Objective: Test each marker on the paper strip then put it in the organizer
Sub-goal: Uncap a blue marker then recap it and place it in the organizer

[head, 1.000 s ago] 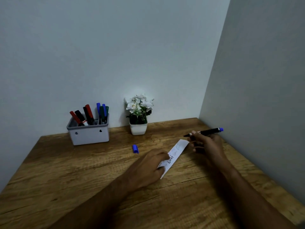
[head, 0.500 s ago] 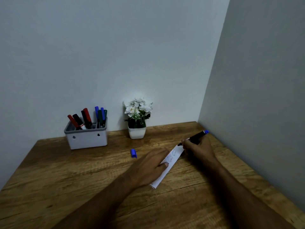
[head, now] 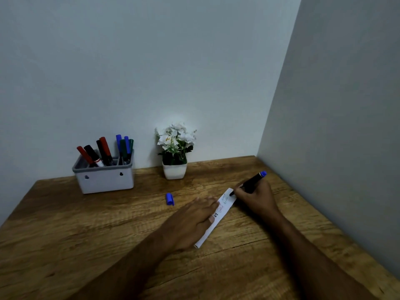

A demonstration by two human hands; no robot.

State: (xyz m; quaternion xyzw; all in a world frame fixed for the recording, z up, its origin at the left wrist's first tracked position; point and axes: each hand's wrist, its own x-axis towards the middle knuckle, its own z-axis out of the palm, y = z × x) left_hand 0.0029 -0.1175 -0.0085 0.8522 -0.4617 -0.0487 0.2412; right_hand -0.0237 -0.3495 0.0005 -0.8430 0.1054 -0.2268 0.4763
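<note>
Marker [head: 251, 182] tip on paper strip [head: 218, 212] (left hand [head: 194, 219] flat)

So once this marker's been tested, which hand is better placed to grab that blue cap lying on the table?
Probably the left hand. It lies flat on the paper strip, close to the blue cap, and holds nothing. The right hand grips the marker, farther from the cap.

- A person's bare left hand [head: 194, 221] and bare right hand [head: 257, 197], no rings, no watch.
- Both forearms uncovered, no sleeves visible to the frame's lower edge.
- Short fingernails visible on the left hand.
</note>
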